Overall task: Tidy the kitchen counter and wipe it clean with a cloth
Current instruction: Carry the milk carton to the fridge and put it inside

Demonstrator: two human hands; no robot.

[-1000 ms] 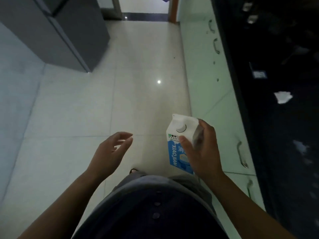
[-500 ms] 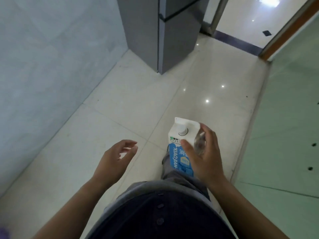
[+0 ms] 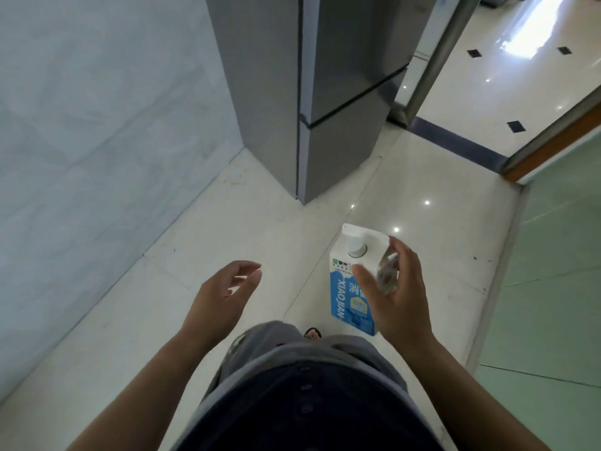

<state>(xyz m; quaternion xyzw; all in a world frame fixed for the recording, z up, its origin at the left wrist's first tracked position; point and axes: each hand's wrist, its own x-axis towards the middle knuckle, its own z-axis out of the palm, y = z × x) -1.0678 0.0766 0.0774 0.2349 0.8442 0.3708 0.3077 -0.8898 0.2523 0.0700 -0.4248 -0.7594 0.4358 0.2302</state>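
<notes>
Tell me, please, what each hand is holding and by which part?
The right hand grips the milk carton by its upper side, below the cap. The left hand holds nothing.

Right hand point(image 3: 401, 297) raised at waist height, fingers wrapped around carton point(image 3: 349, 288), thumb across its front. Left hand point(image 3: 224, 297) left of carton, empty, fingers loosely curled, apart from it.

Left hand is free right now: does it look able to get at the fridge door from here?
Probably yes, after closing in. The left hand is open and empty, bare floor lies between it and the fridge, and the right hand carries the milk carton.
</notes>
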